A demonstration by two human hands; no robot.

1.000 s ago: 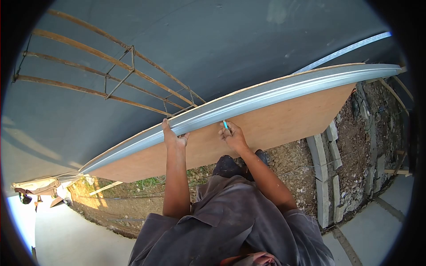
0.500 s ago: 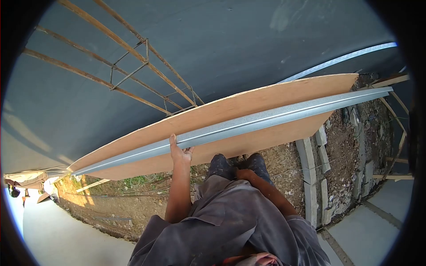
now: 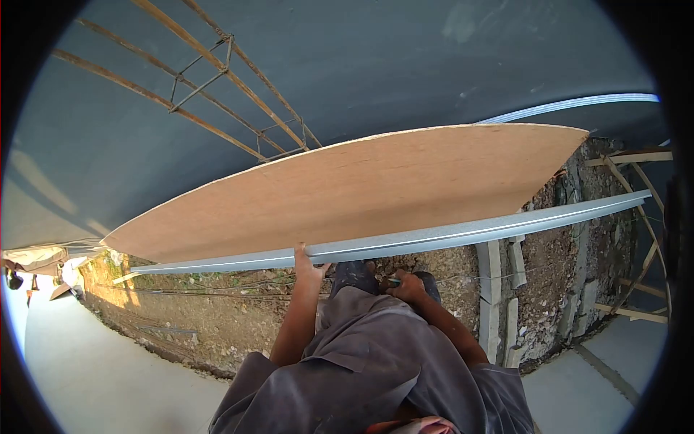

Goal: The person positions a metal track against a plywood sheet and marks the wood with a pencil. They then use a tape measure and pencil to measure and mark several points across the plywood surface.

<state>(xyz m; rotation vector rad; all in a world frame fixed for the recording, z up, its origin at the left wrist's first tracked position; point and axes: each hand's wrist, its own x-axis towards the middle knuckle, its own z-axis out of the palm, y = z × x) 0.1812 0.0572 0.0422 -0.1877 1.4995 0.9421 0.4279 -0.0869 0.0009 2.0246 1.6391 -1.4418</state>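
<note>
A long grey metal channel (image 3: 434,238) spans the view in front of my legs. My left hand (image 3: 311,269) is closed on it near the middle, thumb over the upper face. Behind it leans a large plywood sheet (image 3: 361,173), its lower edge partly covered by the channel. Close to my right thigh, my right hand (image 3: 410,286) has its fingers curled round a small, thin greenish object (image 3: 393,280), too small to name. My dark boots show just below the channel.
A rusty rebar cage (image 3: 225,70) stands against the dark grey wall (image 3: 390,65). Concrete strips (image 3: 490,278) cross the rubble ground at right, before a wooden frame (image 3: 643,217). Another shiny metal length (image 3: 571,105) lies by the wall.
The channel has come down and toward me with my left hand, away from the plywood's middle. My right hand has risen slightly, and the small greenish object now shows in it.
</note>
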